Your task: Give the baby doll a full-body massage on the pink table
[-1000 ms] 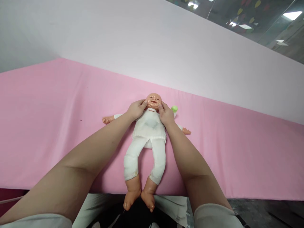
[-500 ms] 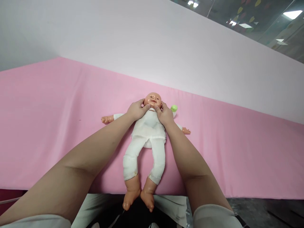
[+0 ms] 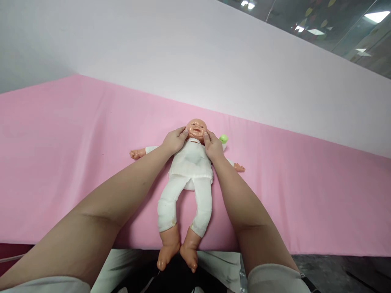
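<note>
A baby doll [image 3: 191, 171] in white clothes lies on its back on a pink sheet [image 3: 76, 146], head away from me, feet over the near edge. My left hand [image 3: 174, 140] rests at the left side of the doll's head, thumb on its cheek. On the right side my right hand [image 3: 213, 147] does the same, thumb against the other cheek. Both hands cup the doll's head [image 3: 196, 128] between them. The doll's arms stretch out to either side under my forearms.
A small green and white object [image 3: 224, 139] lies on the sheet just right of the doll's head, behind my right hand. A pale wall [image 3: 195, 61] rises behind the sheet. Dark floor [image 3: 342, 272] shows at the lower right.
My thumbs met near the doll's chin half a second ago and have now slid apart and up along its cheeks. The doll has stayed in place.
</note>
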Demonstrator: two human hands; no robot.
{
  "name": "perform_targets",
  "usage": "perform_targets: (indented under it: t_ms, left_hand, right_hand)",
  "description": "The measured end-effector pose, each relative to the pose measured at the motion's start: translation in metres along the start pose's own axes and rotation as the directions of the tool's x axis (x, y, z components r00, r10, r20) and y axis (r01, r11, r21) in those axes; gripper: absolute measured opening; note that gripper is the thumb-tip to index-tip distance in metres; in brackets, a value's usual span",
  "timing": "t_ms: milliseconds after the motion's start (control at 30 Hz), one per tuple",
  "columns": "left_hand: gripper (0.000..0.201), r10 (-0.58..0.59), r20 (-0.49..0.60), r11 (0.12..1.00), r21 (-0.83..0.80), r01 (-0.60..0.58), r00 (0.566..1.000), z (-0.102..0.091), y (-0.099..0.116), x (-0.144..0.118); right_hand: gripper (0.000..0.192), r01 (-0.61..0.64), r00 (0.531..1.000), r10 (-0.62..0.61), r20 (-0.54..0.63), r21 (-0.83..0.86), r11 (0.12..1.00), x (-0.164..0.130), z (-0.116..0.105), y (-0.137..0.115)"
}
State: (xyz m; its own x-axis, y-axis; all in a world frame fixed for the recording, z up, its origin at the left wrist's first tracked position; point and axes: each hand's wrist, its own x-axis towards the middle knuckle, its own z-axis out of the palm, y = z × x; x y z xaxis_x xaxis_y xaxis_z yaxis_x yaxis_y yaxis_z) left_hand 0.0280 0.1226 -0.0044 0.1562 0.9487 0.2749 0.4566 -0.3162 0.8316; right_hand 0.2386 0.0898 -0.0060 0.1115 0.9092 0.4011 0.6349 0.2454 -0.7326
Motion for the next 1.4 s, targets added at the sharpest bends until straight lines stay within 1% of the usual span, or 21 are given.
perform_targets:
  t_ms: [33, 100, 167, 200, 333, 400, 500, 600, 733, 800, 933, 1033, 1133, 1233, 1333, 1400]
  left_hand:
    - [0.063, 0.016, 0.018, 1.0, 0.014, -0.017, 1.0, -0.001, 0.002, -0.001]
    - [0.065, 0.039, 0.044, 0.997, 0.058, -0.041, 0.998, -0.003, 0.007, -0.003]
    - [0.069, 0.028, 0.043, 0.995, 0.097, -0.032, 0.999, -0.003, 0.009, -0.004]
    - [0.069, 0.022, 0.04, 0.994, 0.108, -0.026, 0.999, -0.004, 0.01, -0.004]
    - [0.067, 0.029, 0.026, 0.991, 0.13, -0.032, 0.999, -0.003, 0.008, -0.003]
    - [0.065, 0.034, 0.019, 0.99, 0.136, -0.037, 0.999, -0.003, 0.006, -0.002]
    - [0.062, 0.032, 0.012, 0.991, 0.128, -0.034, 0.999, -0.003, 0.002, -0.001]
    - [0.06, 0.037, 0.01, 0.995, 0.094, -0.038, 0.999, -0.001, -0.003, 0.002]
    - [0.056, 0.023, 0.001, 0.999, 0.028, -0.023, 1.0, 0.002, -0.009, 0.006]
    - [0.058, 0.013, -0.001, 1.0, 0.025, -0.013, 1.0, 0.002, -0.009, 0.007]
    - [0.061, 0.039, 0.007, 0.995, 0.09, -0.039, 0.999, -0.001, -0.001, 0.002]
    - [0.067, 0.026, 0.024, 0.989, 0.143, -0.029, 0.999, -0.003, 0.006, -0.002]
    - [0.068, 0.019, 0.034, 0.984, 0.178, -0.025, 0.999, -0.004, 0.009, -0.003]
    - [0.065, 0.03, 0.041, 0.977, 0.212, -0.038, 0.999, -0.005, 0.01, -0.003]
    - [0.063, 0.035, 0.029, 0.973, 0.229, -0.041, 0.999, -0.004, 0.009, -0.003]
    - [0.062, 0.033, 0.023, 0.973, 0.226, -0.037, 0.999, -0.004, 0.007, -0.002]
  right_hand:
    - [0.057, -0.014, 1.0, 0.014, 0.006, -0.024, 1.0, -0.001, 0.0, -0.002]
    - [0.066, -0.043, 0.999, 0.044, 0.019, -0.075, 0.996, -0.002, 0.0, -0.007]
    - [0.073, -0.063, 0.998, 0.066, 0.016, -0.112, 0.992, -0.003, 0.0, -0.01]
    - [0.073, -0.07, 0.997, 0.072, 0.013, -0.126, 0.99, -0.003, 0.0, -0.012]
    - [0.06, -0.061, 0.998, 0.063, 0.01, -0.172, 0.983, -0.004, -0.001, -0.013]
    - [0.055, -0.043, 0.999, 0.046, 0.015, -0.164, 0.986, -0.003, -0.001, -0.011]
    - [0.049, -0.016, 1.0, 0.019, 0.022, -0.128, 0.992, -0.002, 0.0, -0.006]
    - [0.047, 0.004, 1.0, -0.002, 0.013, -0.134, 0.991, 0.0, 0.001, -0.001]
    - [0.053, 0.001, 1.0, -0.001, -0.004, -0.156, 0.988, -0.001, 0.002, 0.0]
    - [0.054, -0.007, 1.0, 0.005, -0.01, -0.159, 0.987, -0.002, 0.002, -0.003]
    - [0.052, -0.021, 1.0, 0.022, 0.004, -0.174, 0.984, -0.005, -0.001, -0.012]
    - [0.062, -0.05, 0.998, 0.055, 0.021, -0.19, 0.98, -0.006, -0.003, -0.017]
    - [0.068, -0.071, 0.997, 0.075, 0.016, -0.188, 0.98, -0.006, -0.002, -0.019]
    - [0.062, -0.062, 0.998, 0.068, 0.017, -0.21, 0.976, -0.005, -0.002, -0.018]
    - [0.048, -0.016, 0.999, 0.026, 0.042, -0.211, 0.977, -0.003, -0.003, -0.014]
    - [0.044, 0.012, 0.999, -0.002, 0.051, -0.197, 0.98, -0.002, -0.003, -0.011]
